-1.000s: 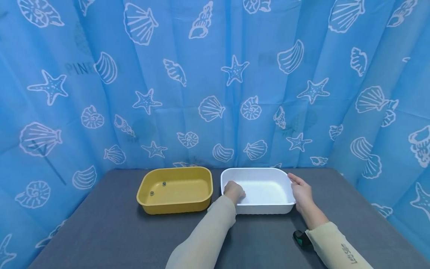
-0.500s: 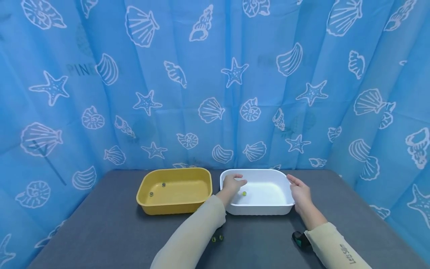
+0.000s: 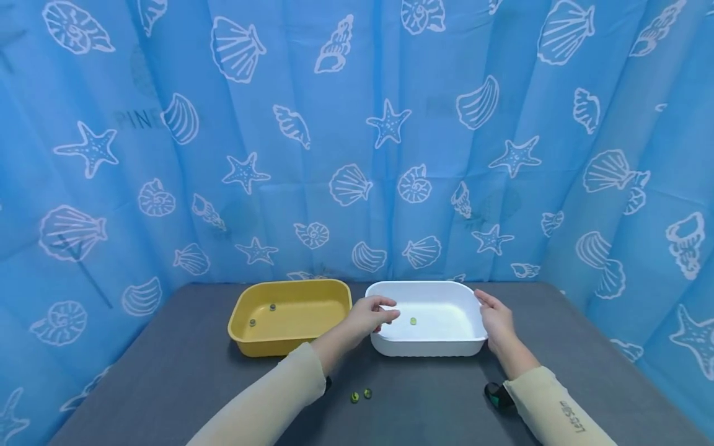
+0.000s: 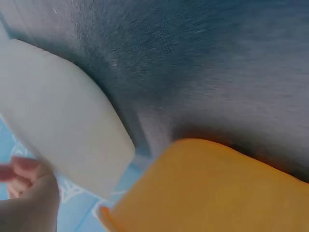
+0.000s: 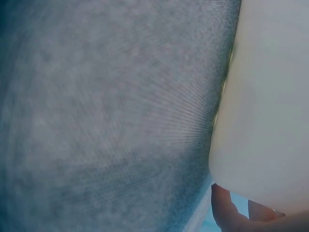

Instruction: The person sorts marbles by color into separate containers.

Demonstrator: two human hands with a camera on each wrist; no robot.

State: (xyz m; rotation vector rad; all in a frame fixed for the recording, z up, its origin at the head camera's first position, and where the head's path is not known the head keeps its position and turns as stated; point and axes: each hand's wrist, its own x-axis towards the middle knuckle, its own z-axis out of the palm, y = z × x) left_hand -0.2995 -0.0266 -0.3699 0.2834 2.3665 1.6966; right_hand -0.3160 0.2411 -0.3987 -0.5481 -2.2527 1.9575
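Observation:
My left hand (image 3: 372,314) hangs over the left rim of the white tub (image 3: 429,349), thumb and fingers apart with nothing visible between them. On that tub's floor lies a small round yellow-green ball that looks like a marble (image 3: 413,321). At the tub's right end, my right hand (image 3: 499,321) rests against the outside wall, fingers extended along the rim. The right wrist view shows its fingers (image 5: 224,208) touching the end of the tub. Two small round green pieces, a green ball (image 3: 354,397) and a darker ball (image 3: 367,393), lie on the table in front.
Left of the white tub stands a yellow tub (image 3: 290,348) holding two small greyish pieces. A black object with green (image 3: 498,396) shows beside the right forearm. Grey cloth covers the table (image 3: 167,371), and a blue shell-print curtain (image 3: 357,155) hangs behind.
My left hand has opened from a fist inside the white tub and drawn back leftward. The yellow-green ball has come into view and shifted slightly right. My right hand stays in place.

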